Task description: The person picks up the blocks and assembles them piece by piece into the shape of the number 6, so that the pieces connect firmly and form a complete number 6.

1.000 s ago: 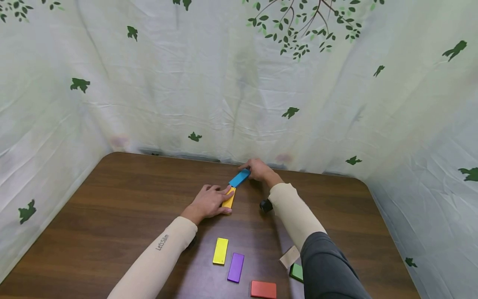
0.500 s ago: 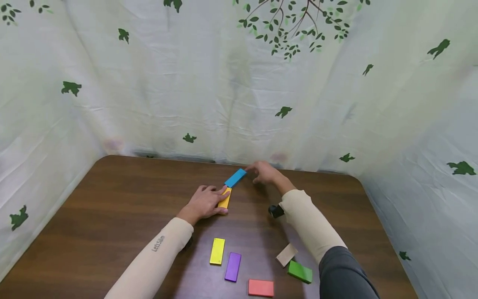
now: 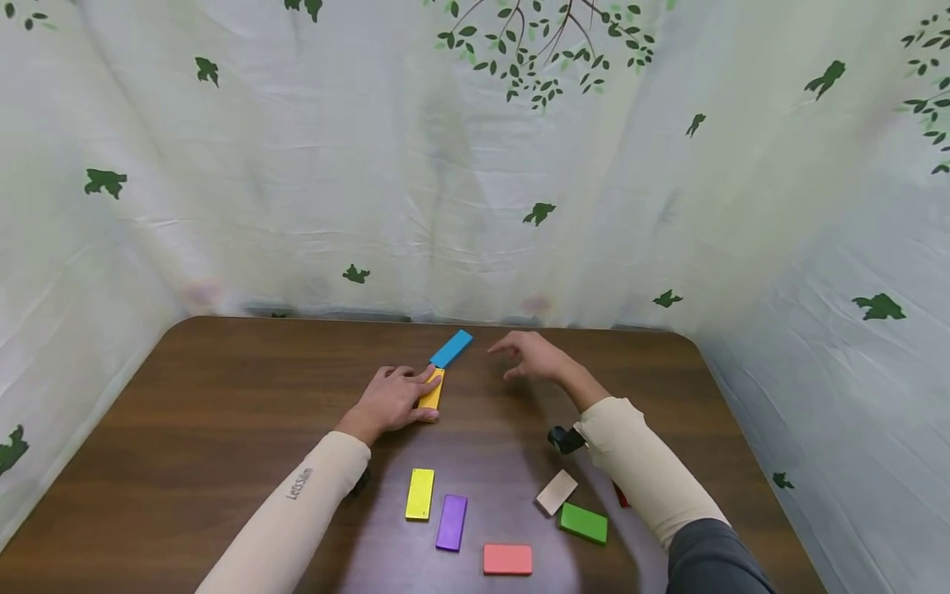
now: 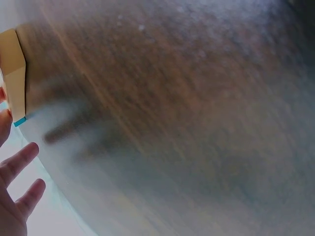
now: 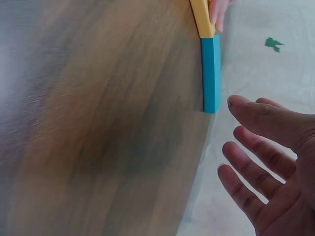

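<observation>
My left hand (image 3: 389, 400) grips an orange-yellow block (image 3: 430, 401) lying on the table, thumb at its near end and index finger by its far end. Against that far end sits a blue block (image 3: 451, 349), angled off to the right; in the right wrist view the blue block (image 5: 210, 73) and yellow block meet end to end. My right hand (image 3: 542, 356) hovers to the right of the blue block, apart from it, fingers loosely spread and holding nothing. Only part of the yellow block (image 4: 15, 73) shows in the left wrist view.
Nearer on the brown table (image 3: 260, 396) lie a bright yellow block (image 3: 420, 494), a purple one (image 3: 451, 522), a red one (image 3: 508, 559), a beige one (image 3: 556, 492) and a green one (image 3: 583, 523). A dark red piece (image 3: 621, 496) peeks from under the right sleeve. A curtain (image 3: 334, 206) hangs behind.
My right hand has let go of the blue block and drawn away to the right. My left hand keeps its hold on the orange-yellow block. The head view has shifted slightly right.
</observation>
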`<state>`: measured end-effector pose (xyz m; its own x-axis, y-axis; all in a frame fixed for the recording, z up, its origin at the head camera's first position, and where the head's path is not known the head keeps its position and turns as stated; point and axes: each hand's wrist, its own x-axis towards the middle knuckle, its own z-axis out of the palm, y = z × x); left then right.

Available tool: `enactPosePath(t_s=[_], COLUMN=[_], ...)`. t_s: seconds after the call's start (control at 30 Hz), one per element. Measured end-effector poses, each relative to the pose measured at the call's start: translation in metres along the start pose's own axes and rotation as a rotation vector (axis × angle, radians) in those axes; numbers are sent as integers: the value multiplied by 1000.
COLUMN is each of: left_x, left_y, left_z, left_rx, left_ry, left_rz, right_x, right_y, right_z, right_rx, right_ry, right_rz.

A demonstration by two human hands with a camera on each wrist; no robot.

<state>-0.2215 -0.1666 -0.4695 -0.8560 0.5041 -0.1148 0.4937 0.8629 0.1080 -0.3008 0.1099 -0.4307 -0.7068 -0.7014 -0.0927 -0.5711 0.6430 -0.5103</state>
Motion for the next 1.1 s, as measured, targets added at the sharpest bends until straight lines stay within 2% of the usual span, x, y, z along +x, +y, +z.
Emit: enactPosePath(t_s=[0.3, 0.4, 0.8, 0.9, 1.1], left_x=[1, 1, 3, 3, 8], left_y=[-5, -6, -8, -9, -5], left_z=[0, 0, 4, 4, 2], left_rx=[-6, -8, 5, 6, -10], left_ry=[2, -2, 3, -1, 3], left_rz=[-14, -21, -10, -17, 4], right_x=[-36, -48, -104, -119, -153], right_y=[8, 14, 37, 41, 52], right_z=[0, 0, 1, 4, 14], right_rx=[77, 82, 168, 164, 154], right_ry=[43, 58, 60, 60, 96], right_rz=[24, 9, -9, -25, 18])
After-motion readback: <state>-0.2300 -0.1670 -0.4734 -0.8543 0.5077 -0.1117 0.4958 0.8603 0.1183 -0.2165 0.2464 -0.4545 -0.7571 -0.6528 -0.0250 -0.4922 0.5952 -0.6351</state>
